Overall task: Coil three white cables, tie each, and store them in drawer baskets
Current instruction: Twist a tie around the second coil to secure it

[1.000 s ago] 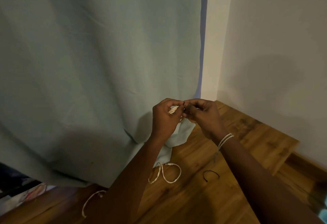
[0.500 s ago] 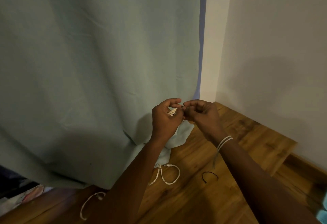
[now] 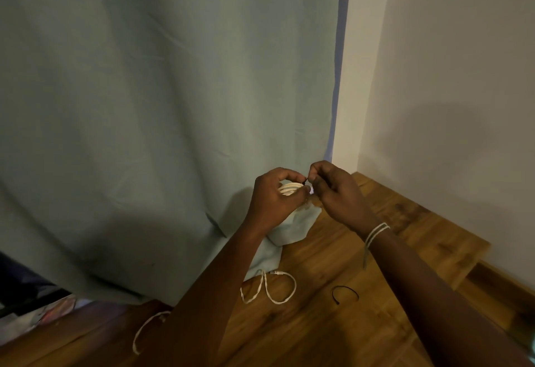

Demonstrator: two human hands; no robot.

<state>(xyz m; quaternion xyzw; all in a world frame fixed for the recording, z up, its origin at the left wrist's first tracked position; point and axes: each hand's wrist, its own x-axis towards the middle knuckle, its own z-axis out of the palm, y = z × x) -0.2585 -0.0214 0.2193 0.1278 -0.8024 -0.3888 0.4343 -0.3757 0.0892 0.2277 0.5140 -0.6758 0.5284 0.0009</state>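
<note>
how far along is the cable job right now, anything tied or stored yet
Early. Done: one white cable coil is wound. In hand: the left hand grips it while the right hand pinches a dark tie at its edge, apparently fastening it. Left: two loose white cables and a black tie lie on the wooden surface. No drawer baskets in view.

Dim room: pale green curtain [image 3: 162,112] hangs to a wooden floor [image 3: 341,253], plain off-white wall [image 3: 451,83] at right meeting it in a corner.
</note>
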